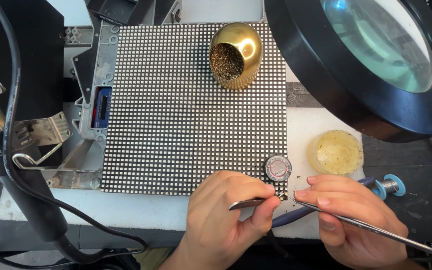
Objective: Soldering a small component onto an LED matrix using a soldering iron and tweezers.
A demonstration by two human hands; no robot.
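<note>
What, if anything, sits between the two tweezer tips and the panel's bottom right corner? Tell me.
Nothing visible does. The left hand and right hand each hold tweezers, and both tips meet right at the bottom right corner of the grid panel. The small round tin lies just above that corner, not between.

Both hands sit low and close together, nearly touching at the fingertips. The left hand (223, 212) is curled, thumb and forefinger pinched tight. The right hand (348, 212) lies palm down, fingers (306, 192) extended leftward in a pinch.
</note>
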